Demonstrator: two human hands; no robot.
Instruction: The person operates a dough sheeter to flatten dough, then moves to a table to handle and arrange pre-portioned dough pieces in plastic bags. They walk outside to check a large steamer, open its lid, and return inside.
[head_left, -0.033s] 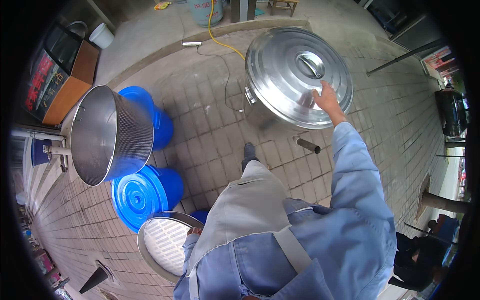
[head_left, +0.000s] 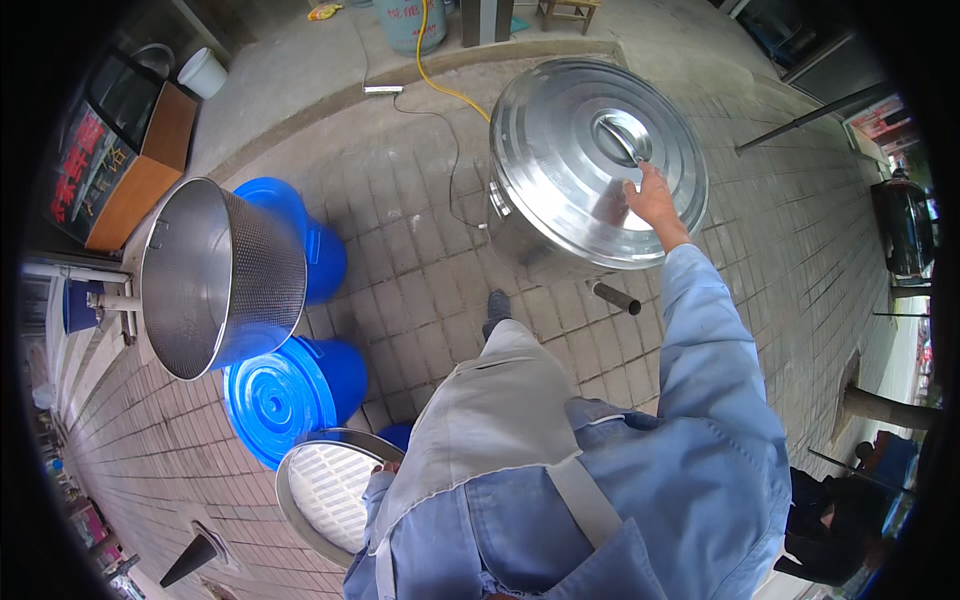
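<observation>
A large, round, shiny metal lid (head_left: 540,160) covers a wide metal pot (head_left: 520,245). My right hand (head_left: 655,203) reaches over the lid, thumb and fingers apart. Its fingertips are at the near end of the lid's looped handle (head_left: 624,140); I cannot tell whether they grip it. Low on the left, my left hand (head_left: 388,468) is closed on the rim of a round, shallow metal tray (head_left: 325,490) with a white, slotted-looking base. Sleeve and apron hide most of that hand.
At left, a tall perforated metal basket (head_left: 265,275) sits across blue lidded buckets (head_left: 275,400). A short metal pipe (head_left: 615,297) juts from the pot's near side. A yellow hose (head_left: 450,88) and dark cable (head_left: 455,180) run beside it. A gas cylinder (head_left: 412,25) stands behind.
The lid and its handle now appear slightly lower in the picture, and my right fingertips have come up against the handle's near end. My left hand keeps its hold on the tray.
</observation>
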